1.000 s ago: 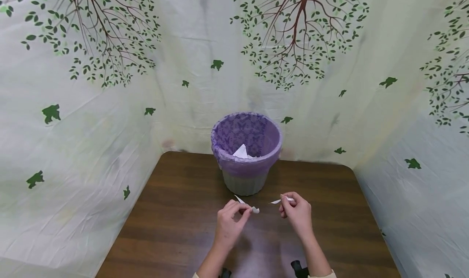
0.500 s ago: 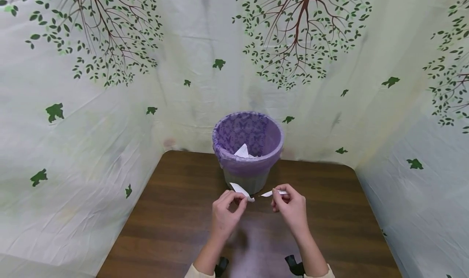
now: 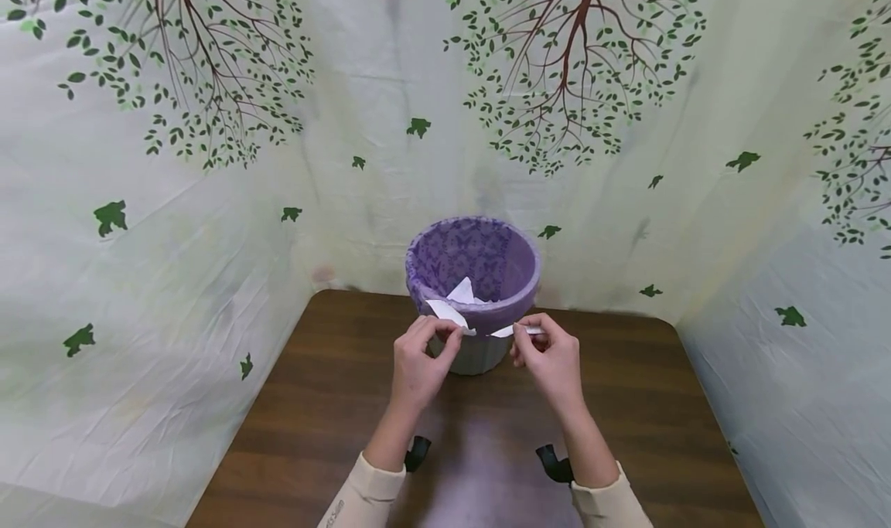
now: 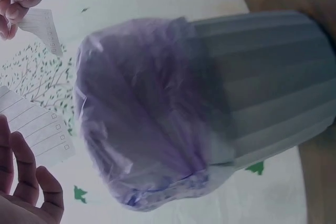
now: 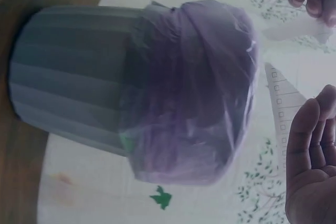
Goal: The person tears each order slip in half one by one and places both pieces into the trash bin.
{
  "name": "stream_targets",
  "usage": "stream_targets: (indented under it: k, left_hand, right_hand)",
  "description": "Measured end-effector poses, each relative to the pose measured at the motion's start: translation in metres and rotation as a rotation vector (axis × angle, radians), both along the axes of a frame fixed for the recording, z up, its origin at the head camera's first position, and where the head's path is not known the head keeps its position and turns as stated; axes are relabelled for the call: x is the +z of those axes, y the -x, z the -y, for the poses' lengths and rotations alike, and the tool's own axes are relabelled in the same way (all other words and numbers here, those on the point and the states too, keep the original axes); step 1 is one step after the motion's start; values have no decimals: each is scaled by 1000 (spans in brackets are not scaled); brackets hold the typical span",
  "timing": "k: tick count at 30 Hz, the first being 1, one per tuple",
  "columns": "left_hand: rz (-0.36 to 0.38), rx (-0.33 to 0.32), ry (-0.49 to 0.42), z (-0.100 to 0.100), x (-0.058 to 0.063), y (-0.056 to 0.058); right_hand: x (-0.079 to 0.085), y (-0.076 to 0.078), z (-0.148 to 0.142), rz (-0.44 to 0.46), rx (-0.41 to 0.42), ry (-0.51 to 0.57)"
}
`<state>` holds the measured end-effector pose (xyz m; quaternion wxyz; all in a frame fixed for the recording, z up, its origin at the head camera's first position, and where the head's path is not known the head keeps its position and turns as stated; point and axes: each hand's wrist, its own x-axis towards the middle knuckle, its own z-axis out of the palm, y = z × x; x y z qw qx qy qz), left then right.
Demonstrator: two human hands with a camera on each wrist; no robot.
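Note:
My left hand [image 3: 420, 362] pinches a torn piece of white paper [image 3: 445, 311] between thumb and fingertips. Ruled lines and small printed squares show on that piece [image 4: 39, 129] in the left wrist view. Another torn paper piece [image 3: 503, 332] is pinched in my right hand [image 3: 553, 362]; in the right wrist view this piece [image 5: 283, 106] tapers to a point and carries a row of squares. Both hands are raised at the near side of a grey ribbed bin [image 3: 479, 356], level with the lower part of its purple liner [image 3: 515, 308]. White paper [image 3: 462, 291] lies inside the bin.
The bin stands at the far edge of a brown wooden table [image 3: 327, 404]. Behind and beside it hangs a pale cloth [image 3: 348, 226] printed with trees and leaves. Black wrist mounts [image 3: 554, 464] stick out inward from both forearms.
Both hands have moved forward and up toward the bin, each with its paper piece. The left piece now overlaps the liner's rim in the head view, and more sleeve shows.

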<state>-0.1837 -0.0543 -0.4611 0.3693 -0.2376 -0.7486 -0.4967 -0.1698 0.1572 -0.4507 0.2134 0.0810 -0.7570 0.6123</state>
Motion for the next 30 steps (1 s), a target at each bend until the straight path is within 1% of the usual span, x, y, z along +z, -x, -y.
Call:
stream_targets:
  k: [5,7,10,12,14,16,19,24,27,30]
  left_hand:
    - [-13,5,-8,2,13,17]
    - [-19,14,-10,3,18,23]
    - [5,28,-1,4,21,33]
    - [38,41,3,4,22,39]
    - [75,45,10,3,21,46]
    - [107,53,9,2,17,51]
    - [159,64,11,-1,14,55]
    - [235,95,18,-2,10,57]
    - [249,106,15,-2,10,59]
    - [244,110,13,-3,10,62]
  right_hand:
    - [12,18,3,-20,5,-11]
    - [24,20,7,-10,10,-14]
    - [30,31,8,2,18,2]
    - [31,40,8,16,28,17]
    - [23,53,7,31,37,38]
    - [20,61,7,63,46,51]
    - [15,68,7,108,51,62]
    - [6,73,9,150,54,62]
    - [4,74,10,160,68,66]
    - [3,75,10,169,81,64]
